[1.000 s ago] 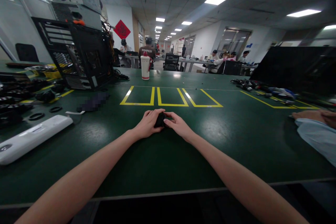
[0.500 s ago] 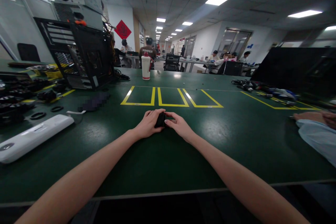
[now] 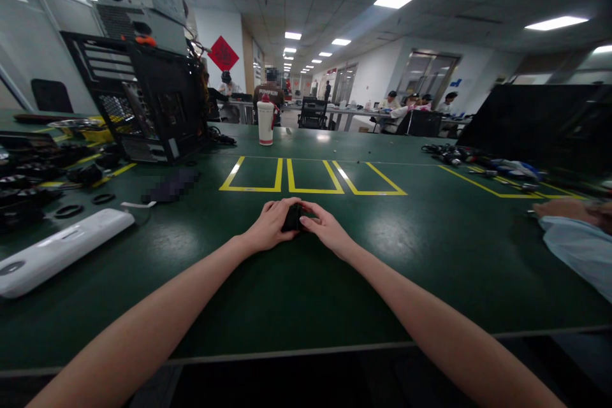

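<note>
Between my two hands, at the middle of the green table [image 3: 296, 293], is a small black block-like object [image 3: 292, 219]. My left hand [image 3: 270, 224] is wrapped round its left side, thumb low and fingers over the top. From the right, the thumb and fingertips of my right hand [image 3: 324, 227] pinch its edge. Much of the object is hidden by my fingers, so its exact kind does not show. Just beyond the hands, yellow tape outlines [image 3: 315, 192] mark the tabletop.
Left are a white power strip [image 3: 67, 248], black rings [image 3: 69, 211] and an open computer case [image 3: 167, 108] with power supplies on top. A white cup [image 3: 266, 124] stands at the back. A co-worker's sleeve [image 3: 576, 248] and a dark monitor [image 3: 535, 118] are at right.
My right fingers have shifted very slightly on the black object, and a little more of its face shows. Otherwise both hands keep their place.
</note>
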`<state>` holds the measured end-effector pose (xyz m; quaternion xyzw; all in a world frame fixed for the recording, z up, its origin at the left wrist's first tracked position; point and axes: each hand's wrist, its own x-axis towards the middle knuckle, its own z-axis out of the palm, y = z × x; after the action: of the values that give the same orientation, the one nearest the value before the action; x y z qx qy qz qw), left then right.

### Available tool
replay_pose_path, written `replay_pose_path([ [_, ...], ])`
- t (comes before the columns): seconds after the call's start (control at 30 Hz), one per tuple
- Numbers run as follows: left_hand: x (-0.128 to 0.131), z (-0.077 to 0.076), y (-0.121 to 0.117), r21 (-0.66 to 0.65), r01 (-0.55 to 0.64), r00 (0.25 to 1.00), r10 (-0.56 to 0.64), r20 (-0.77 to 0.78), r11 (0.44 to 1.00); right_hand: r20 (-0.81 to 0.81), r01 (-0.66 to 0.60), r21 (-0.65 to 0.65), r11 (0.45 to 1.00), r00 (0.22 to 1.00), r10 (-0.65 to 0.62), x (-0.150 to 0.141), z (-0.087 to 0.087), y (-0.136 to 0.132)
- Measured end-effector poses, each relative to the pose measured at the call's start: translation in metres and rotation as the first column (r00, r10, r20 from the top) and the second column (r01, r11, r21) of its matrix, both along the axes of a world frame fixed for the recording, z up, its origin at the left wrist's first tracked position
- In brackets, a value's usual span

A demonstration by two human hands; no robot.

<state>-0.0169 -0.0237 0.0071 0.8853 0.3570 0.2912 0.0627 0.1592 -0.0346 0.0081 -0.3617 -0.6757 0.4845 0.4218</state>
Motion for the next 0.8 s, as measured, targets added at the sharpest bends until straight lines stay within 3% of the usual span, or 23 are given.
replay_pose_path([
  [0.23, 0.0005, -0.0005, 0.0000, 0.000, -0.005, 1.000, 0.005, -0.002, 1.000, -0.081, -0.032, 0.013, 0.999, 0.996, 0.033, -0.0035, 0.0036, -0.0037],
  [0.57, 0.0001, -0.0011, 0.0002, -0.004, 0.002, 1.000, -0.002, -0.006, 1.000, -0.013, -0.012, -0.003, 1.000, 1.000, 0.012, -0.0021, 0.0026, -0.0006],
  [0.8, -0.0009, -0.0008, 0.0005, -0.007, -0.001, 1.000, 0.001, -0.007, 1.000, -0.085, -0.037, -0.024, 0.999, 0.996, 0.035, -0.0041, 0.0051, -0.0059],
])
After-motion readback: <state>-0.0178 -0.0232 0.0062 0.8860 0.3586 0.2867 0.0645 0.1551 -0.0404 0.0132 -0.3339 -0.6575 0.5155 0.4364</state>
